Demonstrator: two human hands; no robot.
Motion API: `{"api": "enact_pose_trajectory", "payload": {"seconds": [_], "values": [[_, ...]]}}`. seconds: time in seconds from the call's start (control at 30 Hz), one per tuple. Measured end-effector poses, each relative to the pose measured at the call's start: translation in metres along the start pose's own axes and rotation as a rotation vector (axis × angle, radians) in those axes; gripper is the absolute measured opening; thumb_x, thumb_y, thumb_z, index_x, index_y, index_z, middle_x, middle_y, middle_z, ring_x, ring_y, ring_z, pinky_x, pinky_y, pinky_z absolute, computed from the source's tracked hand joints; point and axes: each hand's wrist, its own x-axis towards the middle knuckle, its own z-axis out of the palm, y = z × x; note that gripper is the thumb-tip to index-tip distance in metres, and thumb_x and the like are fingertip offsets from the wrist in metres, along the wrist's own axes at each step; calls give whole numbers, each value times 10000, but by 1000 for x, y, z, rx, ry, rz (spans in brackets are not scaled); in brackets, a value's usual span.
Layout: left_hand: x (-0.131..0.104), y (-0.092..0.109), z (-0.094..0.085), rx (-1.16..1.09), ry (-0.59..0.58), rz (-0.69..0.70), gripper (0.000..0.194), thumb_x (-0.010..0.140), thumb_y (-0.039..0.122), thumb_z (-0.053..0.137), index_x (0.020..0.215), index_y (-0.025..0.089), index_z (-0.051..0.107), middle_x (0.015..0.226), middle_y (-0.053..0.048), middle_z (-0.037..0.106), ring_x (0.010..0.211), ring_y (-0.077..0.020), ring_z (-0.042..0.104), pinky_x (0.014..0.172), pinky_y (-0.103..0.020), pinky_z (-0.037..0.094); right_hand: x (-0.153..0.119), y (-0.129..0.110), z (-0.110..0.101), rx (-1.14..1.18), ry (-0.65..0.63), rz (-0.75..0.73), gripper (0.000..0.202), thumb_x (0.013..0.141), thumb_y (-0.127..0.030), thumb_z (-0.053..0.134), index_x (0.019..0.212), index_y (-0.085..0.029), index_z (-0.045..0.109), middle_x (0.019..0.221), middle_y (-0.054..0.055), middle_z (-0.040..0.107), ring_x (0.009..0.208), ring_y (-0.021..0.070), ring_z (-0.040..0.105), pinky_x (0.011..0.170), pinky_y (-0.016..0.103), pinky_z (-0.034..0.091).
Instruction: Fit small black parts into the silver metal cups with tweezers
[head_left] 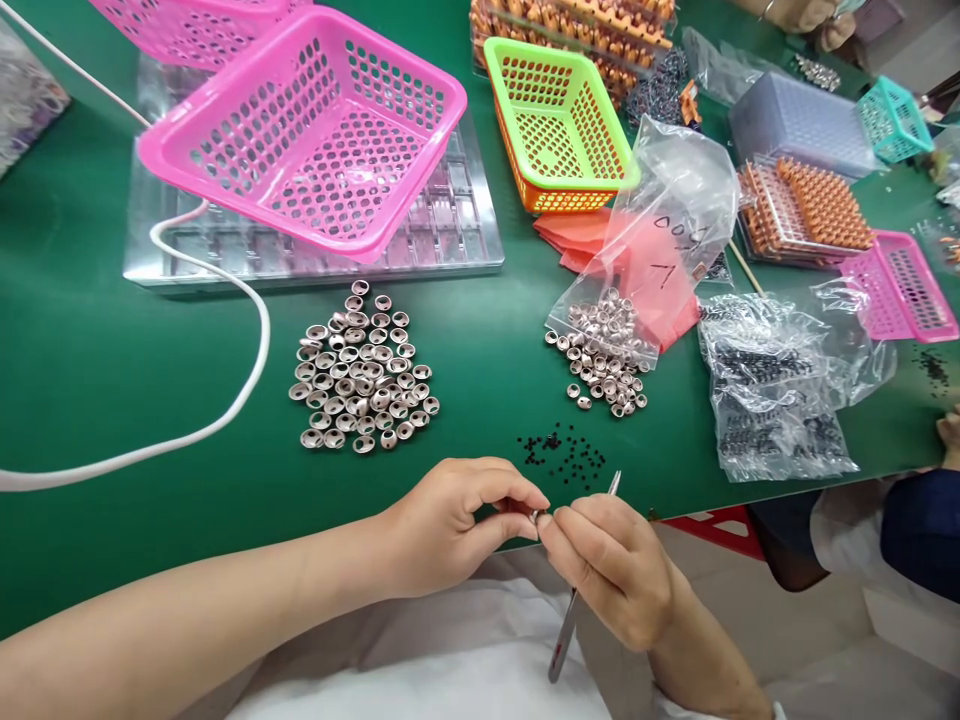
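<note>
Between thumb and forefinger, my left hand pinches a small metal ring near the table's front edge. My right hand has its fingertips against the same ring, and a pair of tweezers runs through its grip, points upward past the knuckles. Just beyond the hands lie scattered tiny black pieces. A spread of metal rings sits to the left on the green table. More metal rings spill from a clear plastic bag on the right.
A pink basket rests on a metal tray, with a white cable curving beside it. Farther back are a green basket and orange parts. Bagged dark parts lie right; a person's dark sleeve shows beyond.
</note>
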Motion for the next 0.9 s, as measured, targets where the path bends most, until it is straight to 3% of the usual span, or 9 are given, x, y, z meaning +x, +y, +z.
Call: {"api": "enact_pose_trajectory", "payload": {"seconds": [0.53,0.9], "values": [[-2,6,-1,-28,16,11,116,895,90,648,952,89,748,798,-78,739,715,-136,686,673,-192,542,3,1,-6,1,-1,-39,331,949,-63,377,1085,-5,673,1009,168,665,901,226,630,630,350,547],[0,9,-2,-48,-6,-72,114,897,134,654,951,132,755,807,-52,739,725,-138,688,669,-199,538,5,4,-7,20,-9,-61,327,943,-58,382,1072,0,677,1015,171,660,893,234,637,633,365,551]]}}
